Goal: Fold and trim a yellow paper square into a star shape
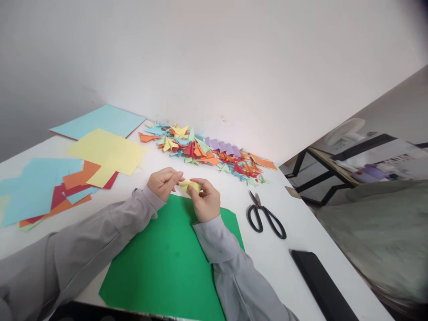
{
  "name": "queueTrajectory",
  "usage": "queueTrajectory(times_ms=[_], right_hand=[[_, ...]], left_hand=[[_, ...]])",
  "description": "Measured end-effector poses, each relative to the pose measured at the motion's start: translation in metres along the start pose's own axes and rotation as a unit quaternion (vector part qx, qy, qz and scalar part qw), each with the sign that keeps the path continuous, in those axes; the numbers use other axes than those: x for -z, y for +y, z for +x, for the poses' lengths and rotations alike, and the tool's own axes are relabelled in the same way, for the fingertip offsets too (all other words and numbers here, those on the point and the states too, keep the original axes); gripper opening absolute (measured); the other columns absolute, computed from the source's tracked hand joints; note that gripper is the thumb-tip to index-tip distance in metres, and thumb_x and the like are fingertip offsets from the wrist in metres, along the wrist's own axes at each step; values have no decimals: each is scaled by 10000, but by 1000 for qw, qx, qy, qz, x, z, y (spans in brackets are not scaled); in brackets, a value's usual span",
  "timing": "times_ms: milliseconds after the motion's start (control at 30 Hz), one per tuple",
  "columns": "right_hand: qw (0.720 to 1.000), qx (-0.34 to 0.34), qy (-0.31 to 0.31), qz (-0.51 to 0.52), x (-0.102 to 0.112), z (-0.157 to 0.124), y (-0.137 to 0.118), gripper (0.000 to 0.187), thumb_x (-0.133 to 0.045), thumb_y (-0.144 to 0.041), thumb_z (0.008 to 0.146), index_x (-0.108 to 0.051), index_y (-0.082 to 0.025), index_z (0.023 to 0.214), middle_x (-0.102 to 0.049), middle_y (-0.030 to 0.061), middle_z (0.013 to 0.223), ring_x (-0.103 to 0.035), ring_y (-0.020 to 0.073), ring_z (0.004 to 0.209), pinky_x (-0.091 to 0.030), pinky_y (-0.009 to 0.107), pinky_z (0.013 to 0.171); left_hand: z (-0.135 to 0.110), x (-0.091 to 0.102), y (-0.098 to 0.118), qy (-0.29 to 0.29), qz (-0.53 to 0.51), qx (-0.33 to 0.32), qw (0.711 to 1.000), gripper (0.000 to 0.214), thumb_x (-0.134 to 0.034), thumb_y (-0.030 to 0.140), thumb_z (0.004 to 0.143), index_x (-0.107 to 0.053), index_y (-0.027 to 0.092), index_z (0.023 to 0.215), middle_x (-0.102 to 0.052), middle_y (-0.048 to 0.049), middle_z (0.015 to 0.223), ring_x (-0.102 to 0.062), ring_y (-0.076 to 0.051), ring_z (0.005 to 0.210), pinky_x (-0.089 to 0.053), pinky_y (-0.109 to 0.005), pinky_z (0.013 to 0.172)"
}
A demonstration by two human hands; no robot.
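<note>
We pinch a folded yellow paper (189, 184) in our right hand (206, 199); whether our curled left hand (164, 183) grips it, we cannot tell

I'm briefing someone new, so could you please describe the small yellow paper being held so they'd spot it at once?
On the white table, find the big green sheet. At its far edge, the right hand pinches the small yellow paper beside the left hand. Unlike all the other yellow paper, it is hand-held.
</note>
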State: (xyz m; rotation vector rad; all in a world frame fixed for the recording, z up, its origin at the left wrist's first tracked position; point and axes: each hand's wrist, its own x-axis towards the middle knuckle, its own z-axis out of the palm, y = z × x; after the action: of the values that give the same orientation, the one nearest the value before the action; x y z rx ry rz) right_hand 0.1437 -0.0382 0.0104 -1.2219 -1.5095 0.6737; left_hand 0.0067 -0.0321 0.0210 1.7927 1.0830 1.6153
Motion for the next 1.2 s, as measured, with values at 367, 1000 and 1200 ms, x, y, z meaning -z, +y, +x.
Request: queueTrajectory(times_ms=[367,1000,1200], right_hand=[[998,-48,20,45,3,4,6,219,-556,-285,639,-596,-153,808,-624,40,735,-519,124,552,-412,234,469],[998,-54,-1,25,1,3,6,224,-539,-273,644,-598,-152,824,-604,31,712,-509,131,551,-402,237,462],[998,-54,-4,26,1,3,5,232,-547,-276,638,-600,-146,822,-600,32,713,-513,134,562,-402,238,469]], left_hand=[[-2,-5,1,26,-14,-61,998,212,-671,246,582,-635,135,759,-566,-43,704,-545,-88,576,-476,-177,424],[-1,-3,-2,29,41,-113,992,42,-599,143,655,-640,135,654,-575,-30,628,-513,-67,531,-425,-170,440],[0,-1,-3,19,44,-111,993,69,-570,144,679,-635,141,656,-560,-22,618,-506,-68,539,-420,-170,446]])
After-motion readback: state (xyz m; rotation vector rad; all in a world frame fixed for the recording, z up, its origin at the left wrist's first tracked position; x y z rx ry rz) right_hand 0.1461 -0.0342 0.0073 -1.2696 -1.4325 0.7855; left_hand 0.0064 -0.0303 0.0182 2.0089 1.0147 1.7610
